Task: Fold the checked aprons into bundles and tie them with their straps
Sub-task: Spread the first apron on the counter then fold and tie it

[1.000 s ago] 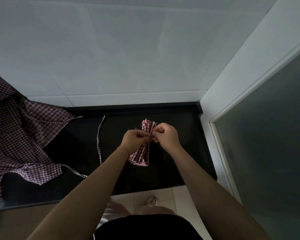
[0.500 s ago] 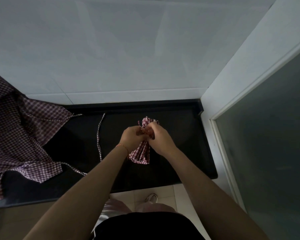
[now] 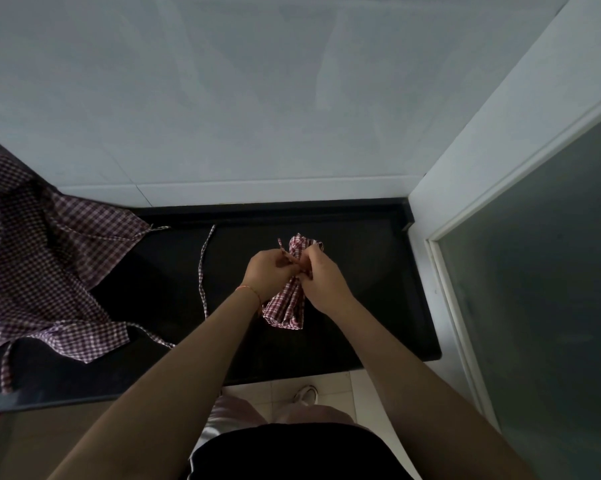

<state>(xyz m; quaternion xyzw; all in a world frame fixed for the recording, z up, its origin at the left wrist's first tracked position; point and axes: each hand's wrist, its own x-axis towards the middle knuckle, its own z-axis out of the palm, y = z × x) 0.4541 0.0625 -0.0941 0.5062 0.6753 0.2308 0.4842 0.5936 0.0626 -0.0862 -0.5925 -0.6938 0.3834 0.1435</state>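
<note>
Head view: both hands work at a rolled checked apron bundle [image 3: 287,303] on the black counter [image 3: 378,299].
The left hand [image 3: 269,275] and right hand [image 3: 321,280] meet over its middle, fingers pinching the thin strap [image 3: 285,252]. A loose checked apron [image 3: 42,271] lies spread at the counter's left end, well apart.
</note>
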